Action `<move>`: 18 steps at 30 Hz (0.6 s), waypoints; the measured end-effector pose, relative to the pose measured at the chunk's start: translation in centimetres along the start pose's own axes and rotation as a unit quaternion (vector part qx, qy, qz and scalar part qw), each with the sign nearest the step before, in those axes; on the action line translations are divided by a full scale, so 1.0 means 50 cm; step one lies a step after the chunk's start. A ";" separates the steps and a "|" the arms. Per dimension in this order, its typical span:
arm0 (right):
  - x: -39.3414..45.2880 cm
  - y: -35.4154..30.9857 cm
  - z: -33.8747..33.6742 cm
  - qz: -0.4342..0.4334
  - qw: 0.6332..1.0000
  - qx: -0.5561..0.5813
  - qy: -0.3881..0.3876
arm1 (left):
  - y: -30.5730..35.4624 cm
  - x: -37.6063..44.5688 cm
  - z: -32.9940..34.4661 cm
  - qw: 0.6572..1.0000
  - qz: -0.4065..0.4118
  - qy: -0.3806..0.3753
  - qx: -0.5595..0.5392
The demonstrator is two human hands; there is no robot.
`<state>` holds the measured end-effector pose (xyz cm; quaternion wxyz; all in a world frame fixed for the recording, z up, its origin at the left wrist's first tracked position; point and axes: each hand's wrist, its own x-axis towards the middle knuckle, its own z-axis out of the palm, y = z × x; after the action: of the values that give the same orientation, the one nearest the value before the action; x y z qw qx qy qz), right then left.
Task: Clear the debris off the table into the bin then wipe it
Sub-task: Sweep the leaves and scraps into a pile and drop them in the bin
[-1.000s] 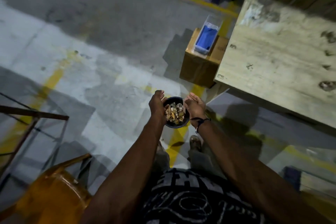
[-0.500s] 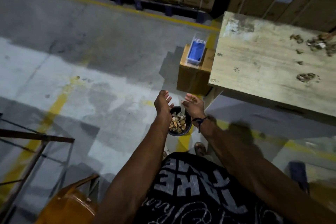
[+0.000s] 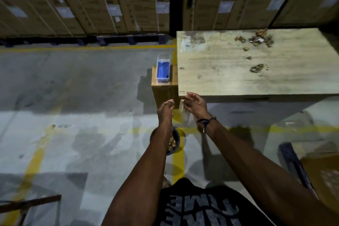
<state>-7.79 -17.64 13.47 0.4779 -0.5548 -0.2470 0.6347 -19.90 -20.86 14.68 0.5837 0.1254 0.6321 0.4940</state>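
Head view, looking down across a warehouse floor. Both arms are stretched forward. Left hand (image 3: 166,111) has relaxed, loosely extended fingers and holds nothing; right hand (image 3: 195,104) likewise has its fingers spread and is empty, a dark cord bracelet (image 3: 206,122) at the wrist. The two hands are near each other but apart, just in front of the near left corner of the table (image 3: 220,71). Bin (image 3: 176,140), a small dark round container, stands on the floor below the left forearm, which hides part of it; brownish scraps show inside. Debris (image 3: 257,68) lies on the tabletop: one small clump toward the right middle, a larger scatter at the far right edge, a few crumbs between. Beside the table's left side stands a cardboard box (image 3: 164,91), and on it a clear tray with a blue cloth (image 3: 162,69) inside. Yellow floor lines (image 3: 178,161) run under the bin. Stacked cartons (image 3: 110,2) line the far wall.
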 end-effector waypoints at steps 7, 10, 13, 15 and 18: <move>0.018 -0.145 -0.178 -0.055 0.997 0.046 0.013 | -0.021 -0.051 0.219 0.998 0.017 -0.051 0.025; 0.020 -0.208 -0.265 -0.074 0.994 0.075 0.028 | -0.048 -0.075 0.326 0.997 0.011 -0.073 0.024; 0.028 -0.258 -0.347 -0.095 0.990 0.097 0.033 | -0.067 -0.095 0.412 0.995 0.008 -0.098 -0.010; 0.036 -0.291 -0.413 -0.111 0.988 0.103 0.043 | -0.085 -0.109 0.476 0.994 0.005 -0.112 -0.010; 0.056 -0.327 -0.495 -0.132 0.984 0.099 0.062 | -0.105 -0.126 0.555 0.993 0.004 -0.119 -0.006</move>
<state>21.12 -13.66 19.49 0.6240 -0.5060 -0.2238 0.5518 8.04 -14.73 19.18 0.6535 0.1826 0.5544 0.4819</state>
